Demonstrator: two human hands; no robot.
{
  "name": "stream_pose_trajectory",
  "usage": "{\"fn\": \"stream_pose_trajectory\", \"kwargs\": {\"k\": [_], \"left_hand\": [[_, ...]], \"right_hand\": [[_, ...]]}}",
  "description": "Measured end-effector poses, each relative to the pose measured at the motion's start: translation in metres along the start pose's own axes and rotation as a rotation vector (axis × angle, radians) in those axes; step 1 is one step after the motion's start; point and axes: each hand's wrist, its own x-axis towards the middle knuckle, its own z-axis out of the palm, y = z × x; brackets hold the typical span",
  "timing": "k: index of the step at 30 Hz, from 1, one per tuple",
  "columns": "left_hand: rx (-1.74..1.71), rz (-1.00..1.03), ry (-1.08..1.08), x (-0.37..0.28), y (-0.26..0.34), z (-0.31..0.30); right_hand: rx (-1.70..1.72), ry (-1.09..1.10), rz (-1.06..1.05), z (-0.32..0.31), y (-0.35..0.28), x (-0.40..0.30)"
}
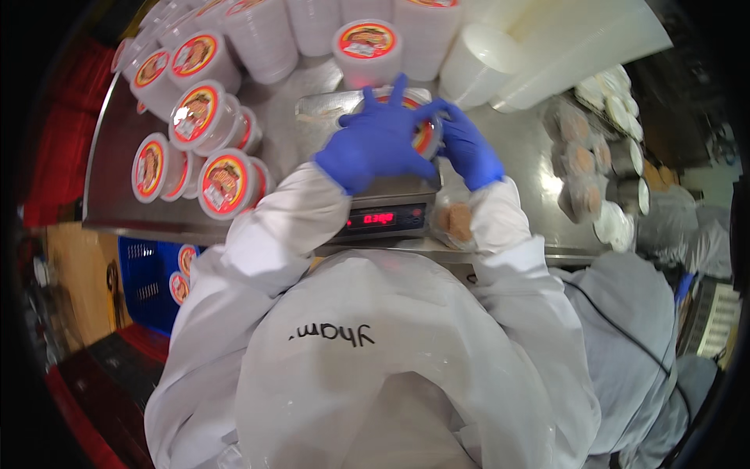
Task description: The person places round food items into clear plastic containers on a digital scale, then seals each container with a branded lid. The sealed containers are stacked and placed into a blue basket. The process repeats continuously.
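My left hand (384,138), in a blue glove, lies spread palm down over the labelled lid of a round clear plastic tub (432,140). At the tub's right side, my right hand (471,149), gloved in blue too, curls its fingers against the rim. Much of the tub is hidden under the left hand. It is on or just above the metal platform of a digital scale (381,220), whose red display is lit. A bagged brown patty or block (457,223) lies beside the scale, below my right wrist.
Lidded tubs (222,183) stand on the steel table at left. Behind are stacked lids (261,41) and nested white tubs (477,64). Bagged brown portions (583,158) and metal cups (630,196) sit at right. A blue crate (146,281) is lower left; another person's sleeve (627,352) is close right.
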Motion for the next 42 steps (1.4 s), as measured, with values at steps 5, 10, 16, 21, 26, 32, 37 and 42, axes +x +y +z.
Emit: {"fn": "stream_pose_trajectory", "kwargs": {"k": [5,10,16,21,26,32,37,42], "left_hand": [[0.14,0.113,-0.343,0.016,-0.001,-0.002],[0.238,0.051,-0.288,0.001,-0.003,-0.007],[0.25,-0.04,0.334,-0.004,-0.009,0.034],[0.241,-0.173,0.957,-0.102,-0.056,-0.025],[0.607,-0.644,0.736,-0.187,-0.123,-0.01],[-0.047,-0.617,1.512,-0.252,-0.155,0.049],[-1.55,-0.927,0.983,-0.235,-0.157,0.108],[-1.818,-0.509,0.989,-0.217,-0.223,0.124]], "right_hand": [[0.221,-0.114,0.209,0.0,-0.003,-0.046],[0.415,-0.117,0.119,-0.026,-0.026,-0.066],[0.316,0.327,-0.174,-0.001,-0.032,-0.023],[0.552,0.0,0.0,0.074,-0.037,0.001],[0.349,-0.197,0.667,0.22,0.005,0.015],[0.411,-0.413,0.517,0.276,0.081,0.076],[0.021,0.112,0.622,0.305,0.081,0.117],[0.199,-0.255,0.372,0.282,0.123,0.148]]}}
